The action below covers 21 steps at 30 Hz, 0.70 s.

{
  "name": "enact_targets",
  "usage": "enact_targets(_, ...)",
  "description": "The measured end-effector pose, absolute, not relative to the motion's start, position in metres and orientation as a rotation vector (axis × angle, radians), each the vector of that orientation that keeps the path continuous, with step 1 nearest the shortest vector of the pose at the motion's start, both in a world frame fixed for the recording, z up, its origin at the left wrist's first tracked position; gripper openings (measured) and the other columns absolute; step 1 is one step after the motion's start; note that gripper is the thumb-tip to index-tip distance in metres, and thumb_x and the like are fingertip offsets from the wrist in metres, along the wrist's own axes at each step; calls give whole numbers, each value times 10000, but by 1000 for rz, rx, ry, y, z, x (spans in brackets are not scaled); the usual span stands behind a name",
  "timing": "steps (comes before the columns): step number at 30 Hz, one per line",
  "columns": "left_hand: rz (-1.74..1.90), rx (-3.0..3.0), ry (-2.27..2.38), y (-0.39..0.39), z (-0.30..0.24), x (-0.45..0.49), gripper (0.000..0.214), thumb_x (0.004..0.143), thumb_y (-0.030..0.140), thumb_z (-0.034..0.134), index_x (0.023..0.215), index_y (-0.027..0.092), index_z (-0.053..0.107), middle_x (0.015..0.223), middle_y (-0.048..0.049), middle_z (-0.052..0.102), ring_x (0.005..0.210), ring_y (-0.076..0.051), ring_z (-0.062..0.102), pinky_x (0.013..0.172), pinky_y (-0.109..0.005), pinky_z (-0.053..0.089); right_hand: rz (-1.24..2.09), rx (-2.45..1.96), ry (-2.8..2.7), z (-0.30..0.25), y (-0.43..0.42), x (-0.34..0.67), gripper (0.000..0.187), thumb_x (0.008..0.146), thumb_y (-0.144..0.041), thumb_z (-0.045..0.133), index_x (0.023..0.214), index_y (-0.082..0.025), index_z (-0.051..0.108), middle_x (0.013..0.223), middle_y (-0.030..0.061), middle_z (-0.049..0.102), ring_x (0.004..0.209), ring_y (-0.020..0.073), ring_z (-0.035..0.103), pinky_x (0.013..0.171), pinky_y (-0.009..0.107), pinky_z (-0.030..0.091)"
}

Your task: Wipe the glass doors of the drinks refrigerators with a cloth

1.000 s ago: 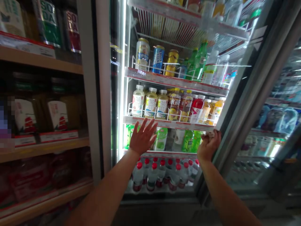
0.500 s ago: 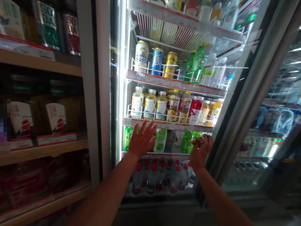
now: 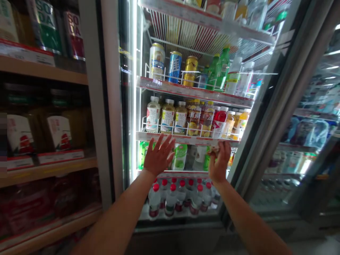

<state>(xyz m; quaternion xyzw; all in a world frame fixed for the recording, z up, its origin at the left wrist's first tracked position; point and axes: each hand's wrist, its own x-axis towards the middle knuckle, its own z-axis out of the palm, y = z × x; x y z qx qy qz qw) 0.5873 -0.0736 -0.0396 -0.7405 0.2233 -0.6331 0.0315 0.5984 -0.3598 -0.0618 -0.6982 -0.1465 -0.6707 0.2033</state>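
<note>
My left hand (image 3: 158, 157) is open with its fingers spread, held up in front of the green bottles (image 3: 180, 158) on the lower cooler shelf, just under the shelf's price rail (image 3: 186, 139). My right hand (image 3: 219, 163) is raised beside it with its fingers curled round a small pale thing I cannot make out, close to the same rail. Pale tea bottles (image 3: 167, 117) and a red drink bottle (image 3: 219, 122) stand on the shelf above both hands.
The cooler's glass door (image 3: 268, 117) stands open at the right. Cans (image 3: 174, 67) fill a higher shelf, and red-capped water bottles (image 3: 170, 198) the bottom one. Wooden shelves (image 3: 47, 166) with cartons run along the left.
My right hand has come off the door's edge and moved left, towards the shelf rail. My left hand has stayed open in nearly the same place.
</note>
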Motion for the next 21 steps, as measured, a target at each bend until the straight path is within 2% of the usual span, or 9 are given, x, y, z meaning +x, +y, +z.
enact_targets(3,-1951,-2278,689,-73,-40,587,789,982,375,577,1620,229,136,1573,-67,408,1556,-245,95,1287,-519,33,-1721,-2333,-898,-82,-339,581,620,963,-132,475,1560,-231,342,1534,108,477,1537,288,255,1231,547,309)
enact_targets(6,-1943,-2280,688,-73,-40,587,778,984,384,572,1619,221,152,1576,-70,401,1554,-254,106,1287,-518,27,-1703,-2420,-1062,-73,-340,578,611,951,-119,493,1535,-269,396,1483,46,554,1521,247,303,1265,487,256)
enact_targets(12,-1935,-2283,678,-73,-40,588,773,985,380,576,1617,221,161,1576,-70,400,1555,-251,94,1285,-522,29,-1946,-1968,-674,-8,-331,600,607,952,-150,459,1545,-254,382,1551,92,455,1516,294,300,1212,552,339)
enact_targets(17,-1947,-2273,700,-74,-42,588,713,991,378,562,1602,202,240,1565,-75,423,1556,-258,107,1282,-521,41,-1945,-2177,-887,-43,-334,600,597,945,-161,496,1532,-223,406,1512,105,511,1527,295,283,1232,526,297)
enact_targets(21,-1961,-2275,710,-70,-36,580,613,993,340,547,1567,251,349,1543,-36,469,1543,-246,208,1279,-482,74,-1850,-2413,-1161,-57,-363,592,539,945,-178,533,1478,-244,482,1463,63,577,1497,250,356,1251,456,274)
